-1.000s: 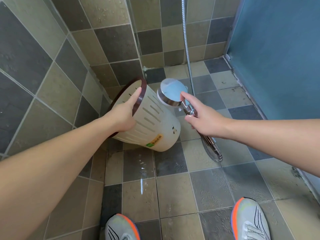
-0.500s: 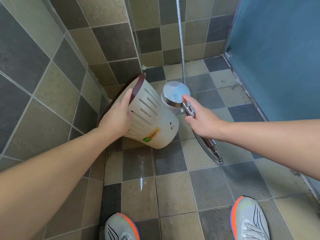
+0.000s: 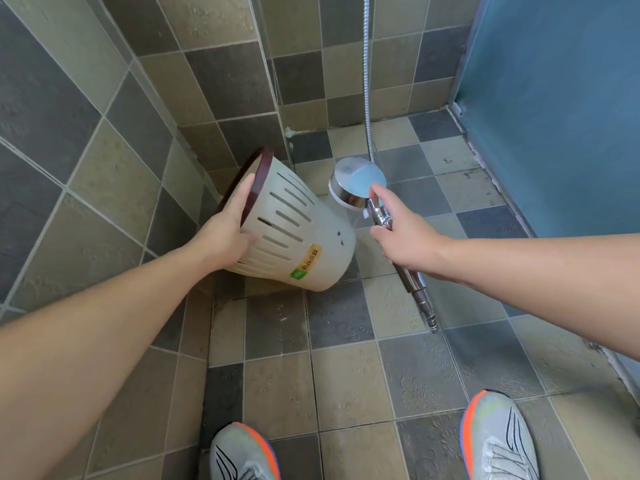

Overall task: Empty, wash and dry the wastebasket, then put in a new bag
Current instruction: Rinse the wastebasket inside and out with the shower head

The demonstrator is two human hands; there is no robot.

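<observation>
A cream slotted wastebasket with a dark brown rim and a yellow-green label is tipped on its side above the shower floor, its mouth facing the left wall. My left hand grips its rim, thumb on the outside. My right hand holds the chrome handle of a shower head, forefinger stretched up to the head. The head sits just right of the basket's base and faces it. I cannot see the basket's inside.
Tiled walls close in at the left and back. A blue wall stands at the right. The metal shower hose hangs down behind the head. My two grey-orange shoes stand on the wet tiled floor.
The basket has swung so its base points more to the lower right. The shower head has moved a little up and away from the basket's side towards its base.
</observation>
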